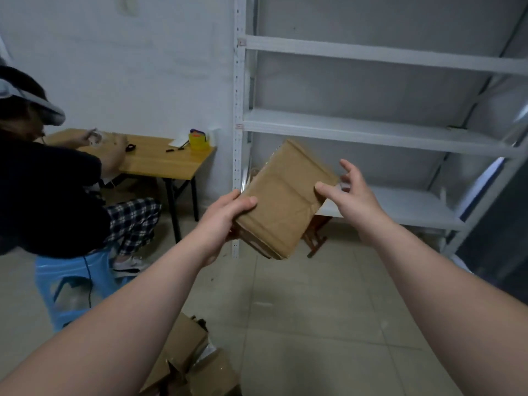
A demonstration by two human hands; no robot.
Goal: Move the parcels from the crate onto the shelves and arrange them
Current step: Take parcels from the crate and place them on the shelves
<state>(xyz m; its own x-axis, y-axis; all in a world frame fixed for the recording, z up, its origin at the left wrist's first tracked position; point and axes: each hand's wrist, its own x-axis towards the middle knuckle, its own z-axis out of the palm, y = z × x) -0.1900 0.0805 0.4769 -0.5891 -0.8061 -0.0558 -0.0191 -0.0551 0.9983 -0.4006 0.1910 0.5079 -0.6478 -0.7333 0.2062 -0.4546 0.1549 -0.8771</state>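
The left hand (225, 218) grips the brown parcel (283, 195), fingers (245, 202) curled round its near corner; the right hand (354, 201) is spread open. The parcel hangs tilted just in front of the lowest shelf (400, 207). Best to level it with both hands, then slide it in flat.

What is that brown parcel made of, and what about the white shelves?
The parcel looks like matte brown cardboard: dull surface, creased folds, layered edges at its lower end. The shelves look like white-painted metal, probably steel: smooth flat boards, and an upright with rows of punched holes.
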